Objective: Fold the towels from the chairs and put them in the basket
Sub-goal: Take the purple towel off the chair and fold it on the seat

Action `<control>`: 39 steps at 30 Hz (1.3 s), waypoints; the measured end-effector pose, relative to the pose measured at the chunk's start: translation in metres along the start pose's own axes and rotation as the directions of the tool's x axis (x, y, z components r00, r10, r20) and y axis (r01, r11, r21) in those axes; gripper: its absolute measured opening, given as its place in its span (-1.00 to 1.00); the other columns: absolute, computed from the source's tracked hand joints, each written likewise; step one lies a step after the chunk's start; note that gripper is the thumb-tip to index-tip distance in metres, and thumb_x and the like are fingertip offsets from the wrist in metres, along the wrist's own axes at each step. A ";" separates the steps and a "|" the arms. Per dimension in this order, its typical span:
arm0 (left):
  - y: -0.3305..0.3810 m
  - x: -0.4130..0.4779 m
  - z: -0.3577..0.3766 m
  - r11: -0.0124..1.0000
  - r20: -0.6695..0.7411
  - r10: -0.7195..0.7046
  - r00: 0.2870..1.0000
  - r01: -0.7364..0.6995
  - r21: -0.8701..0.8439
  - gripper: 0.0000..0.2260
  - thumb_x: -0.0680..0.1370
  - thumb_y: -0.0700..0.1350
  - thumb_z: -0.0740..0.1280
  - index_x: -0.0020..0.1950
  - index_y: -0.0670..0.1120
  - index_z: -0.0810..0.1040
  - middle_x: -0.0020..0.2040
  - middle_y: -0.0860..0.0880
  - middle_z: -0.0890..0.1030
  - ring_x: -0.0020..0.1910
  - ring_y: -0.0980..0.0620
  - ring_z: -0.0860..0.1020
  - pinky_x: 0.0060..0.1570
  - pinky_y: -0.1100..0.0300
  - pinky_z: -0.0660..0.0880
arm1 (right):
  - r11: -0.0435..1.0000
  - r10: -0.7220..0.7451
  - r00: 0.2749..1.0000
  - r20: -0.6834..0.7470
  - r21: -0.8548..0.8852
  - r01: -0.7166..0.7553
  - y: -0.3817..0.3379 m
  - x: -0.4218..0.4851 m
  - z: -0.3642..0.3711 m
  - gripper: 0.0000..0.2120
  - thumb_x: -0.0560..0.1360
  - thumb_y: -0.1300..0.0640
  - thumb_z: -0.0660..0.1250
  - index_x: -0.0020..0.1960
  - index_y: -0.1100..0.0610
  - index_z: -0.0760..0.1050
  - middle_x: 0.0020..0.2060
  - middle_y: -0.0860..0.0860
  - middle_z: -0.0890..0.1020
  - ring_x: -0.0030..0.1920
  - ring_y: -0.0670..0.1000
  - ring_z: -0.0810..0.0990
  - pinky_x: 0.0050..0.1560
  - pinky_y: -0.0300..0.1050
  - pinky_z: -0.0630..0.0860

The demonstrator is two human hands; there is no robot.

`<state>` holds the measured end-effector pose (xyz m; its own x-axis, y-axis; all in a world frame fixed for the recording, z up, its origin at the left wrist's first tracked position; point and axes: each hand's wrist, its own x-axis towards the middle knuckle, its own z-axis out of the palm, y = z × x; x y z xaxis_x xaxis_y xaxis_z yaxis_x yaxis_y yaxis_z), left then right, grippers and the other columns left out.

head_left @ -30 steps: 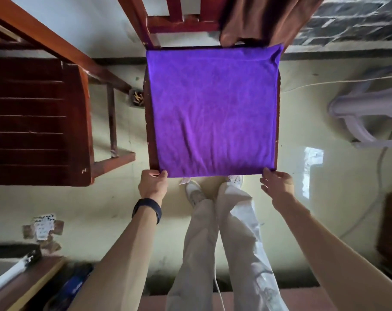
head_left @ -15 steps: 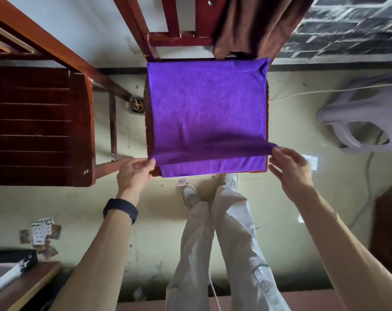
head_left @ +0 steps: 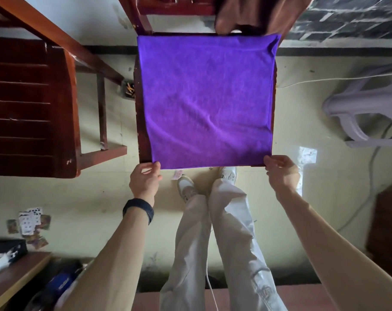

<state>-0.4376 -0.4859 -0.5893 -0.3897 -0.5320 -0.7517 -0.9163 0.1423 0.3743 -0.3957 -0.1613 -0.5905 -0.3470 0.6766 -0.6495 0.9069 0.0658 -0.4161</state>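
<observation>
Barely under way: purple towel (head_left: 206,102) spread square on a wooden chair (head_left: 143,135), no basket in view.
Left hand (head_left: 144,180) and right hand (head_left: 281,173) each pinch a near corner, at the towel's 7 and 5 o'clock, fingers (head_left: 154,167) curled on the hem while the cloth lies flat beyond them toward 12 o'clock. A brown cloth (head_left: 253,12), seemingly the next towel, hangs over the chair back; folding and basketing appear largely ahead.

A dark red-brown wooden chair seat (head_left: 142,131) carries a purple square cloth towel (head_left: 208,102), spread flat over nearly all of it, wood bare along its left edge. A brown cloth (head_left: 246,16) seems to hang from the backrest (head_left: 174,10) to the towel's far edge. Scattered playing cards (head_left: 30,221) lie on the pale floor (head_left: 100,198).
</observation>
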 end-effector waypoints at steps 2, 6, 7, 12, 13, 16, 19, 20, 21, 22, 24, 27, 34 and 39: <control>0.000 0.000 -0.002 1.000 -0.006 0.004 1.000 -0.004 0.000 -0.81 0.51 -0.01 0.46 0.01 -0.10 0.63 -0.18 -0.03 0.68 -0.36 0.08 0.67 -0.50 0.40 0.43 | 0.995 -0.051 0.998 -0.032 -0.090 0.048 -0.004 -0.002 0.003 -0.83 0.47 -0.03 0.45 -0.04 0.04 0.59 -0.14 0.04 0.72 -0.08 0.10 0.66 0.11 0.07 0.56; 0.007 -0.001 -0.007 0.997 0.011 0.035 0.999 -0.036 0.071 -0.87 0.47 0.04 0.47 -0.15 0.02 0.60 -0.16 -0.08 0.71 -0.37 0.03 0.68 -0.14 0.07 0.61 | 0.971 -0.099 0.993 -0.066 -0.223 0.082 -0.007 -0.005 0.009 -0.76 0.53 0.03 0.39 0.07 0.19 0.54 -0.03 0.15 0.69 0.10 0.20 0.60 0.16 0.01 0.44; 0.007 0.000 -0.007 0.996 0.012 0.046 0.999 -0.047 0.081 -0.86 0.47 0.04 0.48 -0.19 0.04 0.56 -0.20 -0.06 0.70 -0.36 0.01 0.68 -0.09 0.00 0.62 | 0.966 -0.093 0.994 -0.059 -0.248 0.075 -0.008 -0.006 0.011 -0.75 0.54 0.05 0.38 0.08 0.21 0.53 -0.01 0.17 0.68 0.14 0.22 0.57 0.17 0.00 0.39; 0.003 0.006 -0.006 0.991 -0.017 0.070 0.997 -0.068 0.116 -0.80 0.40 0.11 0.45 -0.20 0.06 0.48 -0.21 -0.02 0.69 -0.13 -0.15 0.69 0.04 -0.07 0.60 | 0.929 -0.107 0.994 -0.016 -0.359 0.094 -0.012 -0.017 0.015 -0.71 0.58 0.06 0.31 0.21 0.23 0.45 0.18 0.24 0.49 0.17 0.23 0.47 0.20 -0.03 0.32; 0.002 0.007 -0.006 0.990 -0.019 0.071 0.997 -0.068 0.124 -0.80 0.41 0.10 0.45 -0.18 0.04 0.49 -0.18 -0.04 0.70 -0.11 -0.15 0.69 0.06 -0.06 0.60 | 0.922 -0.103 0.994 -0.018 -0.376 0.089 -0.013 -0.019 0.016 -0.70 0.59 0.06 0.31 0.22 0.22 0.43 0.20 0.24 0.46 0.15 0.26 0.49 0.20 0.00 0.35; 0.009 -0.001 -0.005 0.986 -0.019 0.065 0.998 -0.061 0.153 -0.85 0.49 0.04 0.44 -0.14 0.01 0.53 -0.13 -0.12 0.72 -0.08 -0.17 0.68 0.10 0.02 0.57 | 0.919 -0.050 0.998 -0.033 -0.393 0.033 -0.015 -0.019 0.021 -0.70 0.60 0.04 0.28 0.21 0.22 0.43 0.23 0.25 0.42 0.11 0.30 0.52 0.22 0.07 0.40; 0.015 -0.008 -0.004 0.979 -0.026 0.066 0.997 -0.060 0.192 -0.85 0.53 0.00 0.40 -0.17 -0.05 0.59 -0.15 -0.18 0.72 -0.08 -0.19 0.67 0.01 0.11 0.52 | 0.932 0.052 0.999 -0.016 -0.357 -0.054 -0.013 -0.018 0.028 -0.69 0.61 0.00 0.22 0.20 0.21 0.44 0.19 0.28 0.51 0.19 0.24 0.47 0.25 0.06 0.42; 0.016 -0.009 -0.004 0.978 -0.025 0.061 0.998 -0.054 0.204 -0.82 0.54 0.01 0.38 -0.14 -0.09 0.64 -0.16 -0.18 0.72 -0.08 -0.20 0.66 0.00 0.12 0.52 | 0.940 0.078 0.997 -0.017 -0.331 -0.079 -0.013 -0.018 0.030 -0.68 0.60 0.00 0.20 0.20 0.23 0.43 0.18 0.28 0.52 0.19 0.25 0.48 0.25 0.09 0.45; 0.017 -0.009 -0.004 0.976 -0.019 0.055 0.998 -0.050 0.212 -0.80 0.54 0.01 0.37 -0.10 -0.10 0.67 -0.15 -0.18 0.72 -0.08 -0.21 0.66 0.00 0.11 0.54 | 0.949 0.103 0.994 -0.022 -0.298 -0.105 -0.014 -0.019 0.031 -0.65 0.60 0.00 0.18 0.21 0.25 0.42 0.18 0.30 0.50 0.18 0.28 0.50 0.24 0.14 0.47; 0.017 -0.008 -0.005 0.976 -0.012 0.051 0.999 -0.047 0.213 -0.79 0.54 0.03 0.37 -0.08 -0.10 0.68 -0.14 -0.18 0.72 -0.08 -0.22 0.66 0.02 0.08 0.57 | 0.955 0.114 0.993 -0.025 -0.272 -0.116 -0.013 -0.018 0.032 -0.64 0.60 0.01 0.16 0.22 0.27 0.39 0.19 0.31 0.48 0.17 0.31 0.52 0.23 0.18 0.48; 0.015 -0.006 -0.009 0.978 0.004 0.026 1.000 -0.027 0.208 -0.78 0.51 0.07 0.38 -0.09 -0.06 0.69 -0.12 -0.19 0.72 -0.08 -0.26 0.66 0.05 -0.03 0.61 | 0.966 0.091 0.996 -0.012 -0.243 -0.091 -0.012 -0.020 0.030 -0.67 0.61 0.06 0.13 0.22 0.30 0.34 0.16 0.32 0.51 0.15 0.34 0.53 0.20 0.18 0.46; 0.014 -0.002 -0.020 0.981 0.033 -0.026 0.999 0.019 0.194 -0.82 0.47 0.10 0.40 -0.23 0.03 0.64 -0.08 -0.17 0.72 -0.05 -0.26 0.67 0.09 -0.08 0.61 | 0.991 0.067 0.997 0.045 -0.115 -0.062 -0.003 -0.026 0.020 -0.78 0.58 0.08 0.16 0.14 0.21 0.33 -0.14 0.14 0.68 -0.04 0.26 0.60 0.04 0.15 0.51; 0.064 -0.065 -0.075 0.987 0.185 -0.134 0.974 0.147 -0.059 -0.92 0.57 -0.13 0.35 -0.13 -0.06 0.54 -0.18 -0.05 0.67 -0.39 0.08 0.48 -0.32 0.24 0.39 | 0.886 0.088 0.984 0.153 0.440 -0.147 -0.047 -0.073 -0.057 -0.83 0.56 0.27 0.37 0.00 0.07 0.41 -0.25 0.20 0.67 -0.30 0.04 0.67 -0.20 -0.18 0.63; 0.140 -0.140 -0.146 0.960 0.243 0.080 0.967 -0.009 -0.279 -0.88 0.56 -0.26 0.38 0.00 -0.06 0.52 -0.22 -0.17 0.67 -0.57 0.17 0.41 -0.47 0.32 0.31 | 0.815 -0.090 0.978 0.190 0.579 -0.038 -0.129 -0.143 -0.147 -0.89 0.54 0.30 0.40 -0.02 0.11 0.57 -0.33 0.09 0.69 -0.32 -0.03 0.68 -0.19 -0.25 0.63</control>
<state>-0.4976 -0.5132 -0.3526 -0.4724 -0.2997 -0.8288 -0.8506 -0.0912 0.5178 -0.4279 -0.1591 -0.3506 -0.4661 0.5159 -0.7187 0.6138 -0.3964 -0.6827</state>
